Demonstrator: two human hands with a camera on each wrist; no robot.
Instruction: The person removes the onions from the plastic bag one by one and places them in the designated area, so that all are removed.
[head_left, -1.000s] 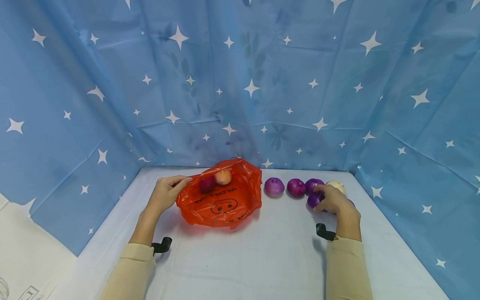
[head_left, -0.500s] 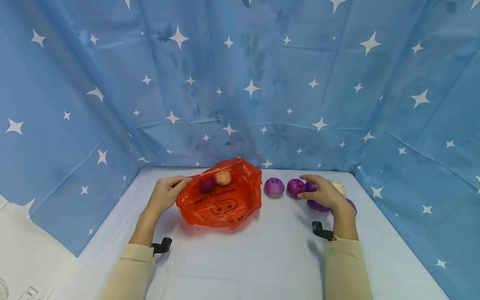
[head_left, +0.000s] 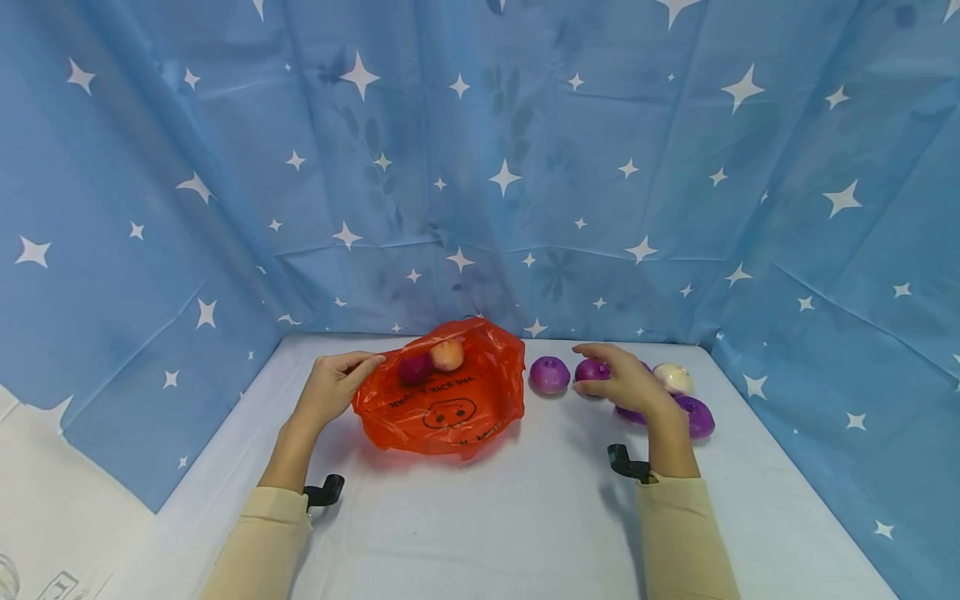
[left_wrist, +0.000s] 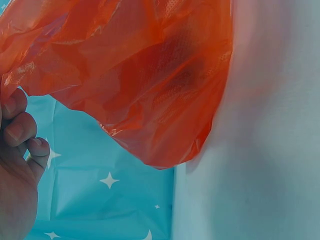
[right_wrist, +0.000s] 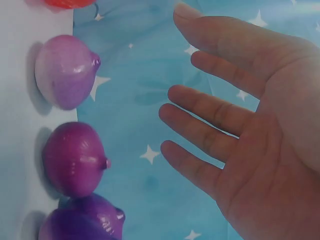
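Observation:
At the back of the table, my left hand [head_left: 330, 390] pinches the rim of a red plastic bag [head_left: 450, 412], holding its mouth toward me. Inside the bag lie a dark purple-red round thing [head_left: 414, 368] and a peach-coloured round thing [head_left: 447, 355]. My right hand [right_wrist: 260, 115] hovers over the onions with fingers extended and apart, holding nothing. Near its fingertips are a light purple onion [right_wrist: 65, 72] and a magenta onion [right_wrist: 74, 160]. Partly hidden by this hand in the head view are darker purple onions [right_wrist: 82, 220]. The left wrist view shows the bag's outer side.
To the right of my right hand sit a white onion [head_left: 673, 379] and another purple onion [head_left: 696, 418]. A white cloth covers the table [head_left: 480, 525]. Blue star-patterned curtains [head_left: 480, 183] stand close behind and along both sides.
My right hand has left the dark purple onions and moved left above the magenta onion, its fingers spreading. My left hand and the bag stay as they were.

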